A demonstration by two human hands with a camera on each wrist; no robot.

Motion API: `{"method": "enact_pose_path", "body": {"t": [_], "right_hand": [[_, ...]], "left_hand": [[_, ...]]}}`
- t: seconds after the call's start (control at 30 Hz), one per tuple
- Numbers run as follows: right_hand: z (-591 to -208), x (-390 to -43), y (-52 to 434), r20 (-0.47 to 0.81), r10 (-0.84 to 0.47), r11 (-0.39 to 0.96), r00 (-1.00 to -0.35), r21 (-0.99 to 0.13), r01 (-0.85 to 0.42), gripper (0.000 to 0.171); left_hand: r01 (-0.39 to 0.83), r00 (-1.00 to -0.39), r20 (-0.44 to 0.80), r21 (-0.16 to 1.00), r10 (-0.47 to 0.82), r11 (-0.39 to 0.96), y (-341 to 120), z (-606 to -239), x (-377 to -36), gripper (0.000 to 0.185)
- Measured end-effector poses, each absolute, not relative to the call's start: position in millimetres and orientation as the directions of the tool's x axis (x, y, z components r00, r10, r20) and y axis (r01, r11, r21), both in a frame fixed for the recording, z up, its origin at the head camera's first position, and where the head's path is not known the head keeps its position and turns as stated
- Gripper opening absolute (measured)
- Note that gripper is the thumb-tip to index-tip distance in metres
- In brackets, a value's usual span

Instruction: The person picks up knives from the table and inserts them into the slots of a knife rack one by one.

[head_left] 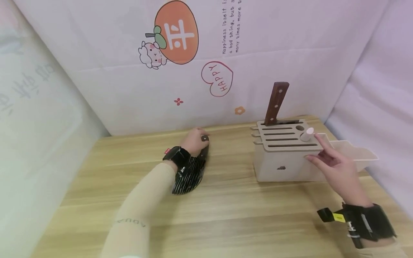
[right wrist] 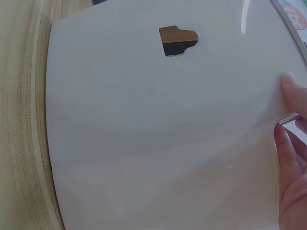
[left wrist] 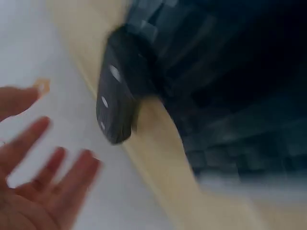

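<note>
A kitchen knife with a dark, patterned broad blade [head_left: 190, 175] lies on the wooden table. Beside its black riveted handle [left wrist: 115, 91] is my left hand [head_left: 194, 141]; in the left wrist view the left hand's fingers [left wrist: 72, 179] are spread and apart from the handle. On the right stands a light beige knife block [head_left: 287, 163] with slots in its top. My right hand [head_left: 338, 172] grips the block's right edge, the thumb [right wrist: 292, 91] on its front face. A wooden-handled knife [head_left: 276, 104] stands in the rear slot.
A white rod-like end [head_left: 307, 134] sticks out of a round hole in the block's top. A pale side holder [head_left: 355, 150] juts to the right, and small hooks [head_left: 256, 135] stick out left. A printed white cloth [head_left: 129, 93] hangs behind the table [head_left: 232, 215].
</note>
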State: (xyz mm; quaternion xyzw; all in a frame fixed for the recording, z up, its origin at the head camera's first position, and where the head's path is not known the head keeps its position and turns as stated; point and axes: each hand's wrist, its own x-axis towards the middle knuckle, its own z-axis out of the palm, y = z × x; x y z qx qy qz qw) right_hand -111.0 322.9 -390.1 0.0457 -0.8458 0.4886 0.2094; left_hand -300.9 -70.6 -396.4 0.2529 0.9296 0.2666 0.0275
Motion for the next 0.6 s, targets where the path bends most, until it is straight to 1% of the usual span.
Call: {"method": "enact_pose_path", "body": {"t": [0.07, 0.13, 0.23, 0.33, 0.4, 0.47, 0.57, 0.6], "right_hand": [[-392.4, -110.8, 322.9, 0.400, 0.126, 0.514, -0.908, -0.809, -0.286, 0.071], [-394.7, -110.0, 323.2, 0.405, 0.133, 0.511, -0.905, -0.810, -0.288, 0.071], [-396.2, -108.0, 324.0, 0.421, 0.142, 0.511, -0.896, -0.807, -0.297, 0.071], [-395.5, -106.5, 324.2, 0.413, 0.161, 0.522, -0.896, -0.807, -0.278, 0.071], [-394.0, -106.9, 323.6, 0.412, 0.167, 0.525, -0.895, -0.806, -0.273, 0.071], [-391.7, -108.1, 322.6, 0.408, 0.170, 0.528, -0.897, -0.806, -0.266, 0.071], [-390.0, -111.1, 321.7, 0.404, 0.158, 0.520, -0.901, -0.810, -0.272, 0.071], [-390.0, -111.9, 321.6, 0.401, 0.153, 0.523, -0.903, -0.809, -0.270, 0.071]], "left_hand": [[0.352, -0.911, 0.015, 0.550, 0.413, 0.757, -66.6, -403.6, -310.2, 0.045], [0.276, -0.933, -0.047, 0.542, 0.357, 0.793, -61.0, -412.8, -317.4, 0.054], [0.182, -0.944, -0.162, 0.467, 0.287, 0.865, -49.8, -419.3, -322.5, 0.059], [0.126, -0.938, -0.252, 0.392, 0.238, 0.911, -40.4, -422.3, -328.1, 0.051], [0.171, -0.945, -0.196, 0.384, 0.261, 0.908, -40.5, -437.2, -340.4, 0.038], [0.196, -0.945, -0.185, 0.333, 0.268, 0.922, -38.3, -436.5, -343.4, 0.033], [0.249, -0.944, -0.150, 0.262, 0.294, 0.932, -39.6, -427.5, -333.6, 0.018], [0.240, -0.941, -0.182, 0.239, 0.286, 0.941, -38.1, -415.4, -323.9, 0.012]]}}
